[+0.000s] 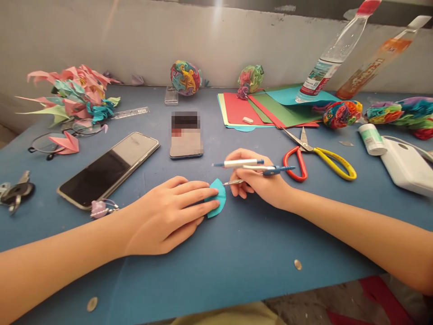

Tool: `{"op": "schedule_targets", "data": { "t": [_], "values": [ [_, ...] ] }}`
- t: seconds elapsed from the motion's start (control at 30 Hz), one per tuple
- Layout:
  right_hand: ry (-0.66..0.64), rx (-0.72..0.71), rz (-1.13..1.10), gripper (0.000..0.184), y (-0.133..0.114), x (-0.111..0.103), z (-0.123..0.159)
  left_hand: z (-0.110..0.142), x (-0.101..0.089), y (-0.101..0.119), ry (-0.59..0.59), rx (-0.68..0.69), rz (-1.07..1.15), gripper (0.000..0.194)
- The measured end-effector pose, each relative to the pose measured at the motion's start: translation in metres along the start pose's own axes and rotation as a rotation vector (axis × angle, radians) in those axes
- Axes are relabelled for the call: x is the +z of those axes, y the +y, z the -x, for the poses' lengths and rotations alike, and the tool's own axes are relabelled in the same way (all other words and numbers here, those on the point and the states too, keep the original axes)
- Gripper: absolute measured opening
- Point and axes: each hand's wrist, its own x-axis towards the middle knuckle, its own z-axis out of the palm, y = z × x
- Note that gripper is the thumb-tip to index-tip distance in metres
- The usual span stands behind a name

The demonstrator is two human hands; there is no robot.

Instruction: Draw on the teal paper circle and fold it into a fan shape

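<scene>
A small piece of turquoise paper with a curved right edge and a crease lies on the blue table. Stretched flat, my left hand rests its fingertips on the paper and covers its left part. Just right of it, my right hand is closed around a drawing compass with a white and blue pencil on it. Its thin metal leg points left, with the tip at the paper's right edge; whether they touch I cannot tell.
Red-and-yellow-handled scissors lie open beyond my right hand. Coloured paper sheets, two bottles and folded paper balls stand at the back. Left are a large phone, glasses and keys; a smaller phone lies ahead.
</scene>
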Motion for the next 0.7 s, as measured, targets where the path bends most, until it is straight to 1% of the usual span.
{"op": "schedule_targets", "data": {
  "t": [0.07, 0.13, 0.17, 0.23, 0.4, 0.47, 0.57, 0.63, 0.7],
  "values": [
    [-0.035, -0.095, 0.173, 0.015, 0.001, 0.0, 0.003, 0.0, 0.001, 0.0, 0.009, -0.034, 0.023, 0.036],
    [-0.058, -0.18, 0.377, 0.02, 0.0, 0.002, 0.005, -0.001, 0.001, 0.0, 0.005, -0.032, 0.023, 0.034],
    [-0.069, -0.21, 0.447, 0.021, 0.0, 0.002, 0.005, -0.002, 0.001, -0.001, -0.003, -0.029, 0.018, 0.034],
    [-0.086, -0.248, 0.506, 0.02, -0.001, 0.002, 0.006, -0.002, -0.001, -0.001, -0.024, -0.025, 0.014, 0.035],
    [-0.094, -0.275, 0.54, 0.02, -0.001, 0.002, 0.005, -0.003, -0.003, 0.0, -0.035, -0.039, 0.036, 0.038],
    [-0.098, -0.244, 0.549, 0.021, -0.001, 0.003, 0.005, -0.003, -0.004, 0.0, -0.035, -0.041, 0.038, 0.038],
    [-0.102, -0.156, 0.547, 0.022, -0.003, 0.006, 0.003, -0.004, -0.004, 0.0, -0.03, -0.044, 0.047, 0.037],
    [-0.086, -0.129, 0.485, 0.022, -0.006, 0.007, 0.002, -0.004, -0.004, -0.001, -0.021, -0.049, 0.063, 0.036],
    [-0.044, -0.149, 0.352, 0.017, -0.012, 0.008, 0.0, -0.004, -0.003, -0.002, -0.019, -0.056, 0.081, 0.036]
  ]
}}
